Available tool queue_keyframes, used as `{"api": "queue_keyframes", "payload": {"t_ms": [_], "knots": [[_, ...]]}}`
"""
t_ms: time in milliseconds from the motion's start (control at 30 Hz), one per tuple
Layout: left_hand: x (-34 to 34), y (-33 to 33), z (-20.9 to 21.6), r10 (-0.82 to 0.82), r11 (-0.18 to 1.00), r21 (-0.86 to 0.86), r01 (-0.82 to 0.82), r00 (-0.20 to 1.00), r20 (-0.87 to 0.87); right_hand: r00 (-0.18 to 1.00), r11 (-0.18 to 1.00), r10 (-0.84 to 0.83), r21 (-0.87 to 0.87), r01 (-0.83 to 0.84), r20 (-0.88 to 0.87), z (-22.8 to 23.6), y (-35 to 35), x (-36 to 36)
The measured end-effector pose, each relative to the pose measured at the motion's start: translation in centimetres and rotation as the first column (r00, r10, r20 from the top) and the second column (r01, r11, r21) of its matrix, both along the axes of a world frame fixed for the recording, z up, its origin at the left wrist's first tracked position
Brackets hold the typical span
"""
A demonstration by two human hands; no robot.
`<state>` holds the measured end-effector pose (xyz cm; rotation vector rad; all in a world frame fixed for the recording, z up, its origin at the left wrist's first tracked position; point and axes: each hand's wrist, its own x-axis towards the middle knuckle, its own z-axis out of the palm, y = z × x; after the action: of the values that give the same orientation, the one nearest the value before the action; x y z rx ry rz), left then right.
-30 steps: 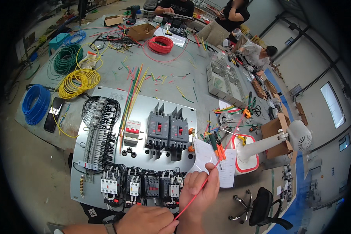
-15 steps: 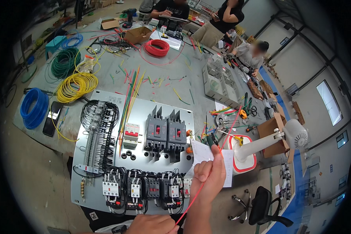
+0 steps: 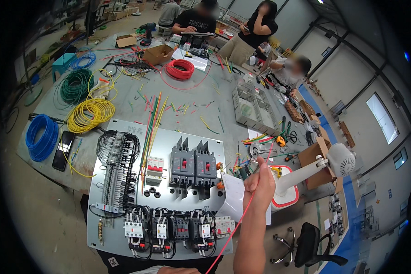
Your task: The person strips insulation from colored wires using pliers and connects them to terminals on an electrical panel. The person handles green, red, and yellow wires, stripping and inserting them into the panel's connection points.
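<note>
A red wire [image 3: 233,233] runs straight and slanting from the lower edge up past my right hand [image 3: 259,182], whose fingers are closed around it. The wire's upper end sticks out above that hand. Only the top of my left hand [image 3: 180,270] shows at the lower edge, beside the wire's lower stretch; its fingers are mostly cut off. Left of my right hand is a metal mounting panel [image 3: 128,127]. It carries two grey moulded-case breakers [image 3: 182,165], a small red-and-white breaker [image 3: 155,167], a wired terminal strip [image 3: 110,182] and a row of contactors [image 3: 134,229].
Paper sheets [image 3: 232,195] and a white desk fan [image 3: 301,176] stand by my right hand. Loose coloured wires [image 3: 156,125] lie over the panel. Blue [image 3: 41,137], yellow [image 3: 91,114], green [image 3: 76,86] and red [image 3: 179,69] coils are on the table. Other people [image 3: 198,20] are beyond.
My right hand has shifted slightly right and turned, its raised finger now curled in. My left hand has dropped almost out of view at the lower edge. The view has tilted a little.
</note>
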<state>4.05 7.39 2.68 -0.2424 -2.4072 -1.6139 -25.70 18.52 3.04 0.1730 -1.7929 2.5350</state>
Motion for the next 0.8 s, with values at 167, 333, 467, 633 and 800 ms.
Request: {"api": "queue_keyframes", "payload": {"t_ms": [167, 333, 467, 633, 800], "knots": [[1.2, -1.0, 0.3, -0.028, 0.999, 0.042, 0.026, 0.999, 0.029, 0.999, 0.997, -0.020, -0.072, 0.023, 0.042, 0.3, 0.5, -3.8], [1.8, -5.3, 1.4, -0.027, 0.998, -0.055, 0.036, 0.986, 0.167, 1.000, 0.989, 0.024, -0.145, -0.024, -0.004, -0.2, 2.2, -4.1], [2.1, -9.5, 1.6, 0.128, 0.987, -0.130, -0.098, 0.961, 0.245, 0.999, 0.991, -0.035, -0.131, 0.033, -0.009, 1.0, 1.4, -0.9], [0.3, -11.0, 2.5, 0.313, 0.935, -0.239, -0.262, 0.926, 0.211, 0.982, 0.977, 0.188, -0.097, -0.188, -0.010, 0.8, -0.1, 5.4], [-3.0, -9.3, 3.5, 0.342, 0.925, -0.212, -0.316, 0.934, 0.102, 0.869, 0.861, 0.494, -0.123, -0.493, -0.030, -0.8, -2.4, 10.5]]}}
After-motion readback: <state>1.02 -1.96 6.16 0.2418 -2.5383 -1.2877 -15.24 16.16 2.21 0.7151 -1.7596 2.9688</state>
